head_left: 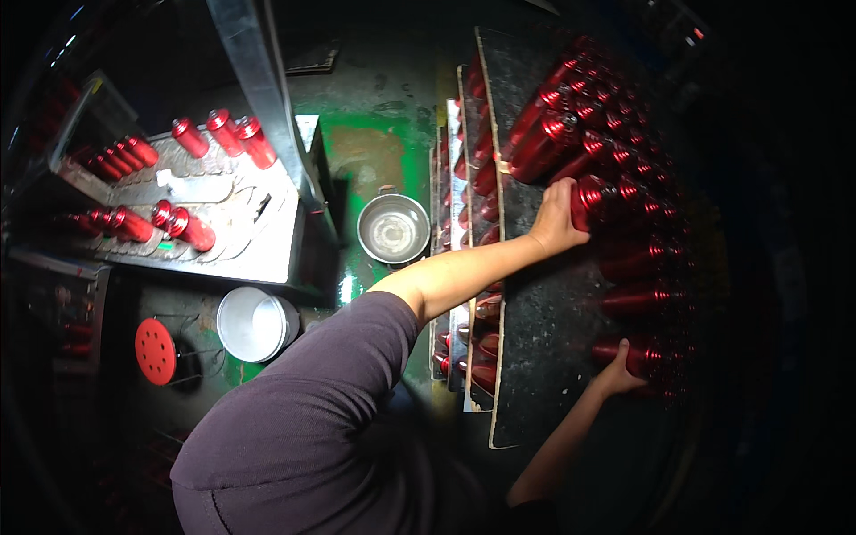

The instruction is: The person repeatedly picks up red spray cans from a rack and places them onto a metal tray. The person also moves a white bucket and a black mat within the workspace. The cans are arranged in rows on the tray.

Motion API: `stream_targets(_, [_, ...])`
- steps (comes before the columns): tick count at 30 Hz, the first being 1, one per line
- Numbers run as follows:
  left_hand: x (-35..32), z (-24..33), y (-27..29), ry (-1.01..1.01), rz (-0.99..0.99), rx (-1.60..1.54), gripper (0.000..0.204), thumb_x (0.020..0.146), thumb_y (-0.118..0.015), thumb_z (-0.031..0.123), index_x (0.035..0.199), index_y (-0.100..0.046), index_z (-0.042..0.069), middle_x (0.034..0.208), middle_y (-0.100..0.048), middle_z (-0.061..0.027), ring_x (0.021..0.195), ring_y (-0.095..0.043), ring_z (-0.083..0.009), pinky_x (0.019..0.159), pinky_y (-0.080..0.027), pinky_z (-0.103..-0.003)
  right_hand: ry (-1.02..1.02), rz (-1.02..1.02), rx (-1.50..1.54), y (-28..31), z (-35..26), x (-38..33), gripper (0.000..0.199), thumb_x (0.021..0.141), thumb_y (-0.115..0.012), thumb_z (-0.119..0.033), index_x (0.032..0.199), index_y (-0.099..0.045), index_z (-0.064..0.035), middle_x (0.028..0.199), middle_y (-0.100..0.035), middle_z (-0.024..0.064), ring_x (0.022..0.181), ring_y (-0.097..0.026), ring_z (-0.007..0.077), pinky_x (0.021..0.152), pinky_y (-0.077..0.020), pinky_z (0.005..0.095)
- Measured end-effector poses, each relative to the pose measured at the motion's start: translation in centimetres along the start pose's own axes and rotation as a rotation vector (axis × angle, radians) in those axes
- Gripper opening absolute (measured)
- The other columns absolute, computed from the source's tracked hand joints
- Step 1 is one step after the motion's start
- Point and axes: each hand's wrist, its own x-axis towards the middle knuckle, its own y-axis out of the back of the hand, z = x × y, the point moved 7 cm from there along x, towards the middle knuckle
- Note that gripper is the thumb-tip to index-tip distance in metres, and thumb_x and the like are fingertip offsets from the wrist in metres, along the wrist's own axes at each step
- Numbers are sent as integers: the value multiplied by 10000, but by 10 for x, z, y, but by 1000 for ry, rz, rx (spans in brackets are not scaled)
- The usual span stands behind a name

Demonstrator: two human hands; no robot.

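Observation:
Many shiny red metallic bottles (544, 147) stand close together on a dark board (544, 357) at the right, the top of a stack. My left hand (560, 219) reaches across and is closed round the side of a red bottle (596, 198) at the edge of the group. Nearer to me, my right hand (617, 374) grips another red bottle (635, 357) at the near end, thumb up along its side. Both bottles are still among the others. Part of each hand's fingers is hidden behind its bottle.
Boards with more red bottles lie below the top one. At the left is a lit machine table (267, 245) with red bottles on a curved track and a metal post (259, 85). A metal pot (392, 229), a white bucket (254, 325) and a red round stool (156, 352) stand on the floor.

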Motion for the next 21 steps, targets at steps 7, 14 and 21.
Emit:
stream_targets(7, [-98,99,237,392,-128,-179,968,588,-902,289,1335,-359,1,1252,-534,-227,1205,-547,-362,1029,-439,-431,-134,-892,384,15,-107,-109,751,774,-754,-108,1425,-401,22,1278,-560,157,1106,-593,248,983,-513,390])
stream_targets(14, [-282,80,479,941,137,-504,633,736,-857,294,1210,-542,18,1045,-643,-124,928,-654,-211,831,-561,-409,-863,-1748,582,-55,-192,-379,719,761,-717,-196,1389,-429,-1,1236,-570,142,1097,-613,270,952,-536,411])
stream_targets(21, [-470,29,662,1301,796,-1062,416,870,-719,317,1181,-629,55,1049,-699,-112,890,-678,-241,755,-592,-406,-1761,-2312,148,-31,-236,-695,623,874,-644,-458,1257,-537,22,1091,-652,249,884,-682,396,780,-591,511])
